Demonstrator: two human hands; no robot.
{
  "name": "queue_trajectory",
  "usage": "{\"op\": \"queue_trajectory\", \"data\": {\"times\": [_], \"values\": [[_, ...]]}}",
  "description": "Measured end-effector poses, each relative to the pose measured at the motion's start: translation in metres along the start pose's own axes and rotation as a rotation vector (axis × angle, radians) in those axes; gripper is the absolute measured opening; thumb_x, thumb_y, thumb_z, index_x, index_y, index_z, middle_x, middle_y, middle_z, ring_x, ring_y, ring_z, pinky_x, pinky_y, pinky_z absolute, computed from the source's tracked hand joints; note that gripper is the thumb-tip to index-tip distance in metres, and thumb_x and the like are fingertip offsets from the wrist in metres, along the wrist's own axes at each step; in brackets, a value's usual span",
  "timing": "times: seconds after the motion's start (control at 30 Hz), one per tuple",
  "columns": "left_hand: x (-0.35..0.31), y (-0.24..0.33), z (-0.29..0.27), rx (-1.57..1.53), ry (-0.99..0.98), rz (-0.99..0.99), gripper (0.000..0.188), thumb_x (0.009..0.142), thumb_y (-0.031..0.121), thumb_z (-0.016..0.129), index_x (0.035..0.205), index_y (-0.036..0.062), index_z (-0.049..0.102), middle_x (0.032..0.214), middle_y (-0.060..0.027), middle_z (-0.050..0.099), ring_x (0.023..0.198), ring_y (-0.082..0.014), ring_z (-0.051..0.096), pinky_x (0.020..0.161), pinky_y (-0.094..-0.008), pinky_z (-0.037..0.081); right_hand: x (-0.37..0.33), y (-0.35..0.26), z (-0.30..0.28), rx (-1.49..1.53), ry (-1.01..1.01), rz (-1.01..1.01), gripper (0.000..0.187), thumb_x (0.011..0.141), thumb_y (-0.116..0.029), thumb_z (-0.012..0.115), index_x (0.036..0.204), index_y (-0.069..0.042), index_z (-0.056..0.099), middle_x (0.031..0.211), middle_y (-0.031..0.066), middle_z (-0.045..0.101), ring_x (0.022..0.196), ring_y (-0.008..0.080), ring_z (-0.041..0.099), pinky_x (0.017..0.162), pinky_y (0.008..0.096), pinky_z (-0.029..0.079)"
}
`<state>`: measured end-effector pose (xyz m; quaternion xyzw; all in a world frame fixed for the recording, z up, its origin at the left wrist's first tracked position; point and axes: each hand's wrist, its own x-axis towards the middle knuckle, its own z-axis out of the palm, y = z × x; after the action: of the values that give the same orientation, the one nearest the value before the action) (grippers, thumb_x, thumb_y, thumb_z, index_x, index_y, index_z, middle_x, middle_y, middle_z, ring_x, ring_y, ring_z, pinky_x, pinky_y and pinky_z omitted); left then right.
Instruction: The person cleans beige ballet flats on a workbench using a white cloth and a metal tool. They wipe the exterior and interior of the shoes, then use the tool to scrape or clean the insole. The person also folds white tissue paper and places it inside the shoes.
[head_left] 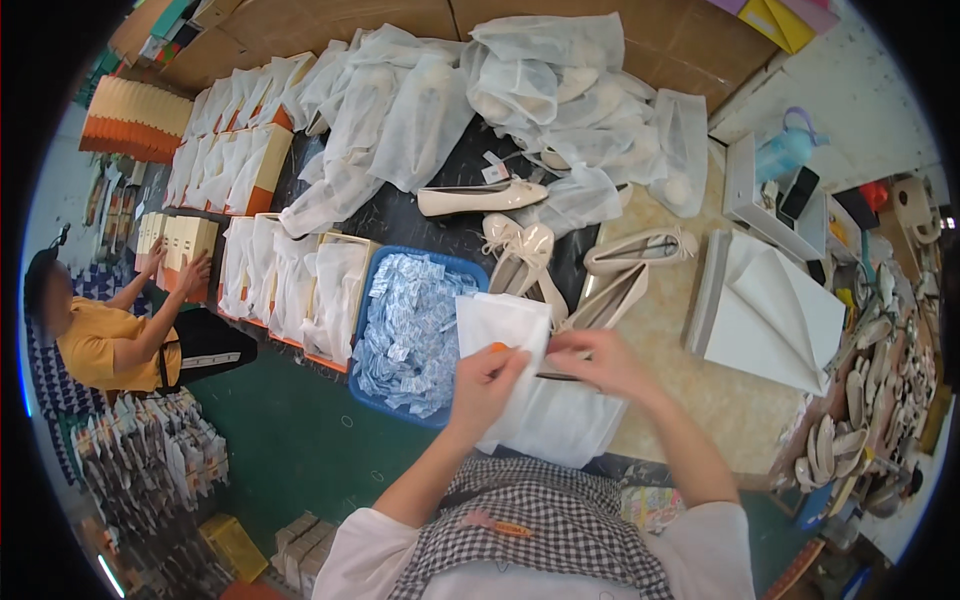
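My left hand (pixel 487 388) is closed, its fingers pinching a white translucent cloth bag (pixel 505 318). A small orange thing (pixel 497 347) shows at its fingertips; I cannot tell what it is. Just to the right, my right hand (pixel 598 362) has its fingers drawn together by the bag's edge. Beneath them shows a thin dark edge (pixel 558 377), mostly hidden. More white bags (pixel 575 430) lie flat under both hands. Beyond them are beige ballet flats (pixel 520 255) with bows, and another pair (pixel 635 260) sits to their right.
A blue basket (pixel 372 385) of small blue-and-white packets stands left. Bagged shoes (pixel 425 120) pile up at the back; boxes (pixel 345 255) of bagged shoes line the left. White paper sheets (pixel 765 320) lie right. A co-worker in a yellow shirt (pixel 120 345) handles boxes far left.
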<state>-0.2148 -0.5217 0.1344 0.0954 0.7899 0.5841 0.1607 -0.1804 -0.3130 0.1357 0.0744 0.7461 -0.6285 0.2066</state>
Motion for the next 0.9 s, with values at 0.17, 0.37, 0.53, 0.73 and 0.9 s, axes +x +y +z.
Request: {"op": "queue_trajectory", "data": {"times": [0.17, 0.37, 0.53, 0.73, 0.9], "values": [[-0.004, -0.014, -0.013, -0.029, 0.160, -0.034, 0.010, 0.083, 0.007, 0.064, 0.085, -0.0024, 0.067, 0.058, -0.0009, 0.051, 0.052, -0.0060, 0.042, 0.047, -0.0239, 0.032, -0.017, 0.038, -0.001, -0.385, 0.372, -0.109, 0.014, 0.072, -0.014, 0.064, 0.081, -0.004, 0.067, 0.078, 0.0125, 0.065, 0.075, 0.0273, 0.064, 0.071, 0.0355, 0.050], [-0.001, 0.022, -0.036, 0.343, 0.086, 0.107, 0.009, 0.081, 0.008, 0.066, 0.084, -0.0001, 0.068, 0.058, -0.0043, 0.051, 0.048, -0.0099, 0.044, 0.046, -0.0249, 0.034, 0.033, 0.111, -0.096, -1.542, 0.139, -0.492, 0.024, 0.069, -0.015, 0.068, 0.092, -0.013, 0.063, 0.115, 0.0050, 0.058, 0.115, 0.0241, 0.048, 0.110, 0.0462, 0.024], [0.002, 0.012, -0.032, 0.517, 0.110, 0.206, 0.012, 0.081, 0.014, 0.067, 0.085, 0.0031, 0.068, 0.062, -0.0061, 0.053, 0.049, -0.0213, 0.052, 0.047, -0.0310, 0.040, -0.017, 0.083, -0.110, -1.041, -0.170, -0.194, 0.025, 0.070, -0.022, 0.070, 0.092, -0.011, 0.062, 0.101, 0.0075, 0.058, 0.100, 0.0273, 0.055, 0.094, 0.0445, 0.038], [0.002, -0.007, -0.014, 0.681, 0.013, 0.343, 0.013, 0.082, 0.020, 0.063, 0.086, 0.0082, 0.068, 0.067, -0.0082, 0.057, 0.054, -0.0266, 0.058, 0.046, -0.0357, 0.044, -0.135, -0.033, -0.021, -0.976, 0.058, -0.018, 0.034, 0.072, -0.031, 0.070, 0.094, -0.007, 0.061, 0.088, 0.0111, 0.056, 0.080, 0.0297, 0.058, 0.068, 0.0402, 0.050], [-0.071, 0.030, 0.025, 0.376, -0.345, 0.687, 0.030, 0.077, 0.020, 0.068, 0.107, 0.0154, 0.065, 0.064, -0.0047, 0.052, 0.046, -0.0200, 0.052, 0.042, -0.0329, 0.041, -0.091, 0.074, 0.043, -0.067, 0.103, 0.018, 0.030, 0.087, -0.018, 0.055, 0.115, -0.006, 0.059, 0.112, 0.0117, 0.062, 0.105, 0.0244, 0.058, 0.087, 0.0371, 0.048]]}}
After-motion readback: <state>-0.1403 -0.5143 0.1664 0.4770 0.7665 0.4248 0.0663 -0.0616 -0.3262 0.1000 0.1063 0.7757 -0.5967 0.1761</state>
